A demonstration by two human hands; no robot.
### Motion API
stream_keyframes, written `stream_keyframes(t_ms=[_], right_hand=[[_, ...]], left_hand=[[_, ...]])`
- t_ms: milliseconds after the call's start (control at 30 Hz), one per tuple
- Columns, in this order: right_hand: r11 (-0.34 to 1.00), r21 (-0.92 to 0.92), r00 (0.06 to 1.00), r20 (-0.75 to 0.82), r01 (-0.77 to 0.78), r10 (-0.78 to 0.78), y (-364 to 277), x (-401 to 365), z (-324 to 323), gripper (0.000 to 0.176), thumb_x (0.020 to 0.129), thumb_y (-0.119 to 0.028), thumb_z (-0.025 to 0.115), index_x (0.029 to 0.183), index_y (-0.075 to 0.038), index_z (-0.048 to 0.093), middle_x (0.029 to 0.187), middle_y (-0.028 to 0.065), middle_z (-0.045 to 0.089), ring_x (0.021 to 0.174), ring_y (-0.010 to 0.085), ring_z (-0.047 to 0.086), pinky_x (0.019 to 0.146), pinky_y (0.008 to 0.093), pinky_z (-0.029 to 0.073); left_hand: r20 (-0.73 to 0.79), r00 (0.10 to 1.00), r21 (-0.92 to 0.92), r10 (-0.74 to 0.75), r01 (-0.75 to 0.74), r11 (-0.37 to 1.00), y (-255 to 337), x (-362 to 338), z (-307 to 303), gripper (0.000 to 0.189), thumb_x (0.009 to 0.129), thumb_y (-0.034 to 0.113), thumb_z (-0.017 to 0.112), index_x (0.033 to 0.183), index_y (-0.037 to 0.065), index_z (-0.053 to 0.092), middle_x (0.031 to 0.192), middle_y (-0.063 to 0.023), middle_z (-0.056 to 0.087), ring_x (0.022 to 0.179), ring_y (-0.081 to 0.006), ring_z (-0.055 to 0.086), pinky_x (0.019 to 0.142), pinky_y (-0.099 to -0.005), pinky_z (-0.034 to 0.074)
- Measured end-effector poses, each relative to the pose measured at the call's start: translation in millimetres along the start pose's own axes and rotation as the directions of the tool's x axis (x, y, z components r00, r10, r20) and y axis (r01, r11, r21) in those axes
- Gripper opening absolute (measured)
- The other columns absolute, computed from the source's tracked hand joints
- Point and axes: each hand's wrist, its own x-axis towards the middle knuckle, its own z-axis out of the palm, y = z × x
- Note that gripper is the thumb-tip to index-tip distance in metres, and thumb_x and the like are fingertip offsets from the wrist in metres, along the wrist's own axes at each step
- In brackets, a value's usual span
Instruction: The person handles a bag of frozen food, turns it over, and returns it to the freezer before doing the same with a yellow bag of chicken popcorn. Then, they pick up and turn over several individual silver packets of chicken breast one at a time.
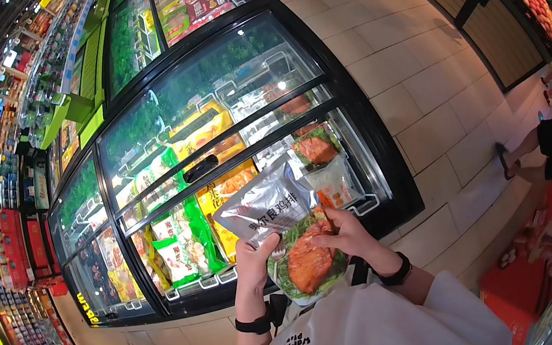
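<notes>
**Pack held in both hands at the freezer**

You hold one flat pack (274, 208) in front of your chest, above the near rim of the freezer (390, 177). Its upper half is silver-grey film with dark printed characters, and it catches glare. Its lower half shows a browned cutlet on green leaves. The pack tilts up and away from you.

Your left hand (254, 259) grips the left edge, its fingers (272, 242) closed on the film with the thumb on the front. Your right hand (350, 236) is curled tight round the lower right side.

The pack's bottom edge is hidden behind your hands and shirt (382, 327). The fingers behind the pack are out of sight. The print is too small to read in full. The goods in the freezer lie under glass lids (207, 83) with reflections, so most labels cannot be made out.
</notes>
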Motion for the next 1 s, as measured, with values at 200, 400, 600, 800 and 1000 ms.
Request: stream_keyframes(t_ms=[200, 400, 600, 800, 1000], right_hand=[[0.996, -0.07, 0.996, 0.077, -0.05, 0.055, -20.0, 6.1, -26.7, 0.044, 0.071, -0.011, 0.066, 0.109, 0.002, 0.048, 0.098, 0.0064, 0.057, 0.091, 0.0113, 0.052, 0.082, 0.0267, 0.041], [0.99, -0.139, 0.999, 0.032, 0.032, -0.028, -33.4, 5.1, -28.4, 0.04, 0.072, -0.007, 0.065, 0.107, 0.001, 0.048, 0.098, 0.0071, 0.057, 0.09, 0.0102, 0.053, 0.08, 0.0251, 0.042], [0.99, -0.099, 0.995, -0.014, 0.097, -0.099, -25.4, 0.4, -27.2, 0.038, 0.073, -0.003, 0.064, 0.107, 0.002, 0.048, 0.098, 0.0076, 0.057, 0.09, 0.0113, 0.054, 0.081, 0.0258, 0.042], [0.977, -0.191, 0.984, -0.128, 0.098, -0.124, -25.6, -10.0, -20.5, 0.036, 0.073, -0.003, 0.062, 0.106, 0.002, 0.048, 0.095, 0.007, 0.058, 0.087, 0.0115, 0.055, 0.079, 0.0254, 0.043], [0.993, -0.034, 0.964, -0.236, 0.117, -0.121, -15.1, -4.0, -27.1, 0.036, 0.074, 0.002, 0.059, 0.108, 0.001, 0.046, 0.099, 0.0066, 0.056, 0.09, 0.0119, 0.055, 0.079, 0.025, 0.043]], left_hand=[[-0.166, 0.986, -0.155, -0.014, -0.012, 0.988, -6.1, 6.9, 22.7, 0.023, 0.076, 0.007, 0.061, 0.097, -0.001, 0.056, 0.089, -0.0046, 0.061, 0.078, -0.0101, 0.056, 0.07, -0.0242, 0.044], [-0.1, 0.989, -0.108, 0.112, -0.123, 0.986, 0.1, 7.1, 29.4, 0.018, 0.08, 0.01, 0.059, 0.095, 0.0, 0.058, 0.087, -0.0038, 0.062, 0.074, -0.0072, 0.056, 0.066, -0.0215, 0.044], [-0.065, 0.991, -0.126, 0.117, -0.125, 0.984, 3.2, 9.6, 35.0, 0.018, 0.082, 0.013, 0.058, 0.094, 0.0, 0.059, 0.083, -0.0027, 0.062, 0.07, -0.0053, 0.055, 0.062, -0.0201, 0.043], [-0.039, 0.996, -0.029, 0.075, -0.077, 0.997, 0.1, 0.7, 39.8, 0.024, 0.08, 0.019, 0.06, 0.093, 0.0, 0.058, 0.08, -0.0015, 0.061, 0.068, -0.0067, 0.054, 0.062, -0.0218, 0.042], [0.191, 0.98, 0.185, 0.05, -0.086, 0.979, -15.8, -8.9, 36.8, 0.029, 0.076, 0.018, 0.064, 0.097, -0.001, 0.058, 0.083, -0.0036, 0.061, 0.073, -0.0068, 0.051, 0.067, -0.0245, 0.044]])
